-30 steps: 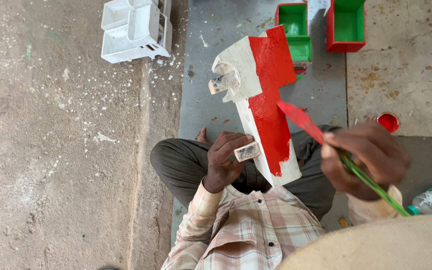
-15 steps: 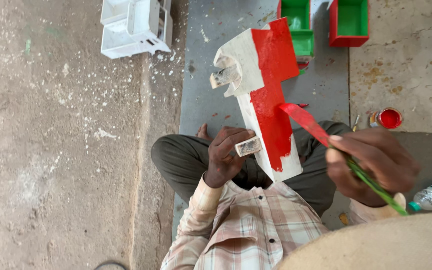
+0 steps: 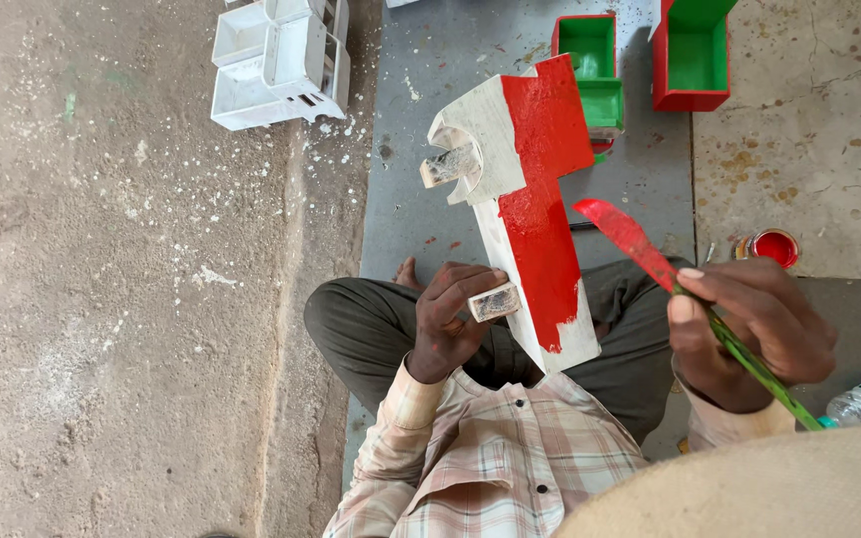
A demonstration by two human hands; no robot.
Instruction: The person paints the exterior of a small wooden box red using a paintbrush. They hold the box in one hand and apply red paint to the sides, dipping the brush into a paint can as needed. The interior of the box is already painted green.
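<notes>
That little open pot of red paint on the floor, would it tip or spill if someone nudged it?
The paint pot looks squat and wide for its height, so a light nudge would more likely slide it than tip it. It stands open with red paint showing near the rim, so a harder knock could slop some out. It sits close beside the right hand with the brush.

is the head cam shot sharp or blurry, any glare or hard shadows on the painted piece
Head view: sharp across the frame, with no motion blur on the left hand, the right hand or the brush; light is soft and even, with no hard shadows on the wooden piece; no strong glare shows on its wet red paint; a pale, blurred shape fills the bottom right corner, out of focus.
</notes>
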